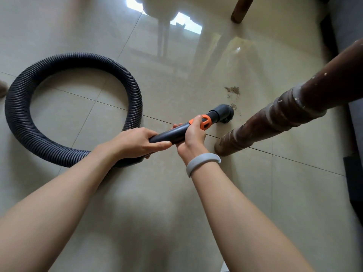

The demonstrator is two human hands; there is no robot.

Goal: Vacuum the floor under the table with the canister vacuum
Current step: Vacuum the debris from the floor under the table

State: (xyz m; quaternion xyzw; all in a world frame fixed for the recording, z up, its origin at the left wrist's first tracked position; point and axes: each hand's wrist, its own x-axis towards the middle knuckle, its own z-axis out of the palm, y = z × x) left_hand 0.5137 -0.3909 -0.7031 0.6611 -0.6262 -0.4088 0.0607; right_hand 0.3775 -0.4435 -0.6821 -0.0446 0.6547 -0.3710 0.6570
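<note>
Seen from the head camera, looking down on a glossy beige tiled floor. Left hand wrapped around the rear end of the dark wand, fingers curled over the top of the tube and pressed together side by side, thumb side hidden under the tube. Right hand gripping the same wand further forward, just behind the orange collar, fingers closed around the tube from below and thumb laid along the top, touching the orange part. Grey wristband on the right wrist. At the front end of the wand, a small round brush nozzle pointing down at the floor, right at the edge of a scatter of brown crumbs; contact with the tile not clear from this angle. Just to the right of the nozzle, a turned dark wooden table leg standing on the floor, with scuffed pale marks on it. Second wooden leg far off at the top edge. Black ribbed hose leaving the rear of the wand under the left hand and lying in a wide loop on the floor at the left. Canister itself outside the frame.
</note>
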